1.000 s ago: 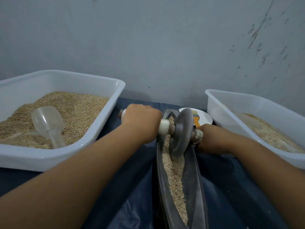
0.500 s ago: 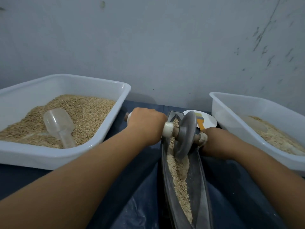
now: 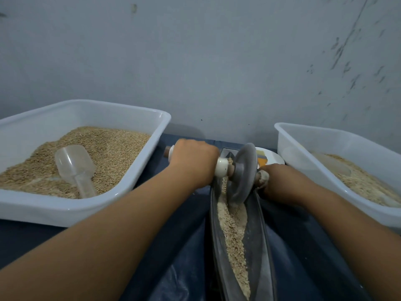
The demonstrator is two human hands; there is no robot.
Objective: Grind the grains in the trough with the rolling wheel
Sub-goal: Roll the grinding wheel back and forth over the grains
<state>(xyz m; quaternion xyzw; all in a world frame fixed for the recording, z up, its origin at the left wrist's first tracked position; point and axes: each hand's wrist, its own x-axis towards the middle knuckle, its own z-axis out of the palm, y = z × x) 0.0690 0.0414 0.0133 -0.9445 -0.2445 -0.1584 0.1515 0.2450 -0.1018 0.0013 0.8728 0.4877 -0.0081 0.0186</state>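
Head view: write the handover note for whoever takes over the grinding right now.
Left hand grips the left end of the axle; right hand grips the right end.
The wheel stands in the far part of the trough, on the grains.
Done: grains near the wheel look crushed.
Left: coarse grains along the near part of the trough; roll the wheel over them.
Left tub holds whole grain and a scoop; right tub holds paler grain.

Both arms reach forward, left hand (image 3: pixel 193 162) and right hand (image 3: pixel 280 181) clenched, knuckles up.
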